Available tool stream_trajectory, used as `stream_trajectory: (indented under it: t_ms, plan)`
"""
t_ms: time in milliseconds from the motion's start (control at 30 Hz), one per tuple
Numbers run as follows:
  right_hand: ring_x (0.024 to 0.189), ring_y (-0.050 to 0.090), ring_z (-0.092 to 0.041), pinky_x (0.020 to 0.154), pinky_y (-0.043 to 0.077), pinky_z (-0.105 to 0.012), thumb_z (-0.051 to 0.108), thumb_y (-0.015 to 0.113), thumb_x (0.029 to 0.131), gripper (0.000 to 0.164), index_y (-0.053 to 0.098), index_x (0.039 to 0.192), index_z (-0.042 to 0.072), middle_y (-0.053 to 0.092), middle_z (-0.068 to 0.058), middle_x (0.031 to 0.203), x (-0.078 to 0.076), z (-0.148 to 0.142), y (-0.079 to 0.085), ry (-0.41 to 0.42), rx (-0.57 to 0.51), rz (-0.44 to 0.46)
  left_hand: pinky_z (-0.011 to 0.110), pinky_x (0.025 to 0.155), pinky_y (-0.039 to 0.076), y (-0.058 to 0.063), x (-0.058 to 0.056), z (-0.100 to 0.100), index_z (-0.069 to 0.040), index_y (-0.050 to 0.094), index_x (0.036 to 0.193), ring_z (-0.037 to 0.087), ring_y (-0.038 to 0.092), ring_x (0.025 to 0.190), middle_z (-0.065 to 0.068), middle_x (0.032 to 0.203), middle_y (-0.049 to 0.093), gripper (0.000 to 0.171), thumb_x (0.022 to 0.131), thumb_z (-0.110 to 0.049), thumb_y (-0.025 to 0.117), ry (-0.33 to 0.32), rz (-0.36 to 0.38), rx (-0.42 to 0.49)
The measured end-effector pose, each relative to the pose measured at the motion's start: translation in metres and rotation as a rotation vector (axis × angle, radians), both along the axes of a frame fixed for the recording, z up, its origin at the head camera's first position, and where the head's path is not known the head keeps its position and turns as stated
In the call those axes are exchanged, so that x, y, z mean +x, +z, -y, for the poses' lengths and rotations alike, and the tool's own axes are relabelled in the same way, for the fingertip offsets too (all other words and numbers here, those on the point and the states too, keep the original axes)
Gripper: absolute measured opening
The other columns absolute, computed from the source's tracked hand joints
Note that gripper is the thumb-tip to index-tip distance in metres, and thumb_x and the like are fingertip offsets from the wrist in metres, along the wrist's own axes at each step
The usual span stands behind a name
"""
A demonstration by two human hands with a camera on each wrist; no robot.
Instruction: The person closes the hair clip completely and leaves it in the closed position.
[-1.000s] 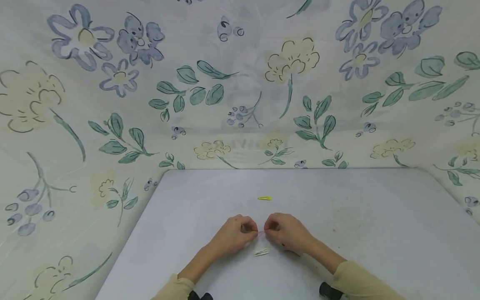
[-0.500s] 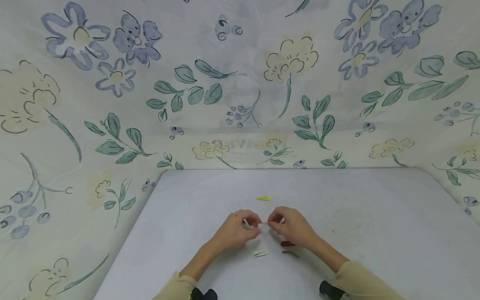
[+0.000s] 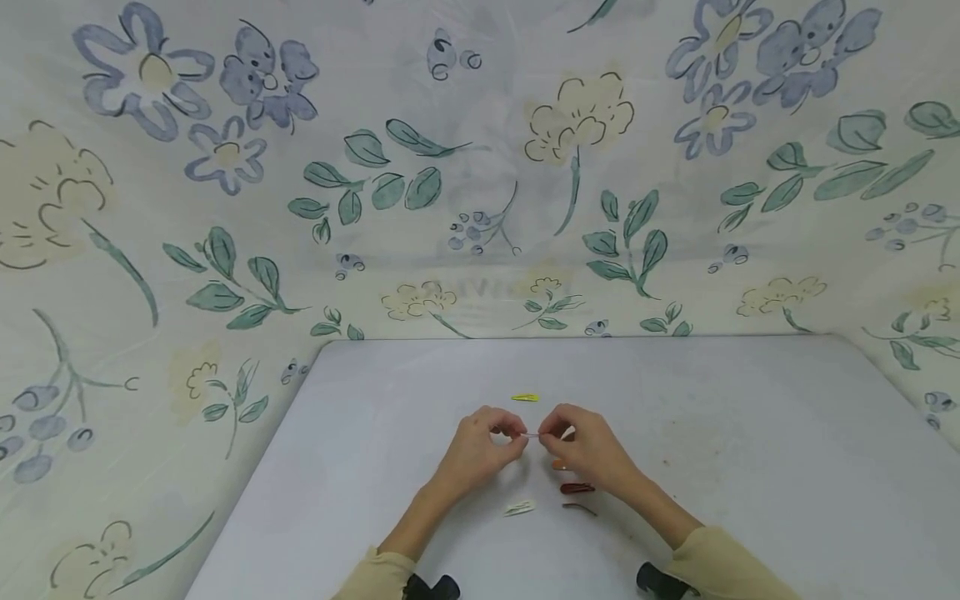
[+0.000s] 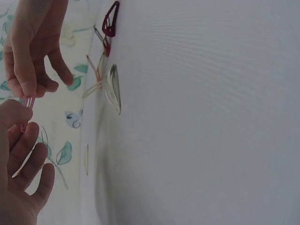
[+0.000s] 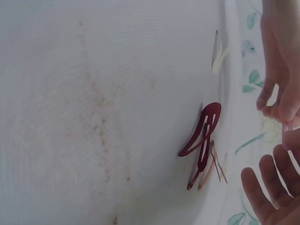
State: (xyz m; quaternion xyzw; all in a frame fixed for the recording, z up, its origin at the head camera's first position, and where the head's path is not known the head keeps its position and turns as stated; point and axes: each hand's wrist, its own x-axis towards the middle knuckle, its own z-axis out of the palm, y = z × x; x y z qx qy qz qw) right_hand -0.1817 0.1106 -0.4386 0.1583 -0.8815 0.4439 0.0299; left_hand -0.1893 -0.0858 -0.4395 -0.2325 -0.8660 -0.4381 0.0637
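Note:
Between my two hands is a small pink snap hair clip [image 4: 29, 101], held up above the table. My left hand [image 3: 483, 446] pinches one end between thumb and fingertips, its other fingers loosely bent. At the opposite end, my right hand [image 3: 588, 450] pinches it with thumb and forefinger. Fingers cover much of the clip, so whether it is snapped or sprung cannot be seen. A yellow hair clip [image 3: 525, 397] lies beyond the hands. Nearer the body are a white clip [image 3: 519, 508], a dark red clip [image 3: 577, 488] and an orange clip [image 3: 560, 466], partly under the right hand.
A thin brownish clip [image 3: 580, 507] lies just below the dark red one. The white table [image 3: 750, 467] reaches back to a flower-patterned cloth [image 3: 480, 167]. Brownish specks [image 5: 103, 126] mark the tabletop on the right.
Both hands have moved forward, away from the body, with the pink hair clip stretched between them. The dark red and orange clips have come into sight from beneath the right hand.

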Motion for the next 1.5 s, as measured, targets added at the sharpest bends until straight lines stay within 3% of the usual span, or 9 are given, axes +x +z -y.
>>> stream_trajectory:
  t_ms: [233, 467, 700, 933, 1200, 1500]
  plan:
    - [0.082, 0.061, -0.011, 0.075, 0.054, -0.023, 0.004, 0.073, 0.087, 0.012, 0.066, 0.09, 0.013, 0.064, 0.006, 0.086, -0.001, -0.003, 0.003, -0.041, -0.058, -0.065, 0.046, 0.081, 0.052, 0.003, -0.004, -0.01, -0.014, 0.07, 0.089, 0.014, 0.06, 0.089, -0.005, 0.084, 0.067, 0.006, 0.085, -0.01, 0.072, 0.048, -0.046, 0.066]
    - [0.084, 0.063, -0.014, 0.074, 0.055, -0.025, 0.004, 0.073, 0.086, 0.011, 0.066, 0.09, 0.011, 0.065, 0.003, 0.086, -0.004, -0.009, 0.008, -0.099, -0.123, -0.162, 0.044, 0.08, 0.052, 0.01, -0.01, -0.02, -0.013, 0.071, 0.093, 0.014, 0.059, 0.089, -0.002, 0.087, 0.066, 0.009, 0.085, -0.011, 0.073, 0.064, -0.063, 0.112]
    - [0.085, 0.062, -0.017, 0.076, 0.055, -0.024, 0.006, 0.073, 0.088, 0.009, 0.067, 0.094, 0.008, 0.066, -0.001, 0.088, -0.007, -0.012, 0.01, -0.177, -0.177, -0.167, 0.042, 0.086, 0.051, 0.013, -0.016, -0.031, -0.012, 0.071, 0.098, 0.014, 0.059, 0.093, -0.002, 0.091, 0.067, 0.013, 0.085, -0.009, 0.073, 0.07, -0.064, 0.205]
    - [0.086, 0.062, -0.017, 0.077, 0.054, -0.023, 0.006, 0.071, 0.089, 0.009, 0.066, 0.096, 0.007, 0.067, -0.004, 0.091, -0.01, -0.011, 0.009, -0.225, -0.216, -0.197, 0.042, 0.085, 0.052, 0.008, -0.022, -0.042, -0.008, 0.071, 0.094, 0.017, 0.061, 0.091, 0.002, 0.09, 0.068, 0.01, 0.083, -0.006, 0.074, 0.117, -0.1, 0.292]
    - [0.087, 0.063, -0.016, 0.08, 0.054, -0.025, 0.007, 0.071, 0.09, 0.011, 0.066, 0.1, 0.006, 0.068, -0.005, 0.093, -0.009, -0.009, 0.009, -0.27, -0.218, -0.225, 0.044, 0.085, 0.052, 0.006, -0.02, -0.047, -0.008, 0.072, 0.094, 0.017, 0.062, 0.091, 0.002, 0.09, 0.068, 0.01, 0.084, -0.008, 0.074, 0.155, -0.121, 0.304]
    - [0.088, 0.062, -0.016, 0.082, 0.053, -0.027, 0.011, 0.072, 0.09, 0.013, 0.066, 0.101, 0.007, 0.067, -0.004, 0.094, -0.009, -0.005, 0.004, -0.298, -0.263, -0.193, 0.033, 0.08, 0.051, 0.009, -0.017, -0.046, -0.011, 0.073, 0.087, 0.015, 0.061, 0.087, -0.001, 0.085, 0.067, 0.007, 0.084, -0.005, 0.073, 0.173, -0.172, 0.292]
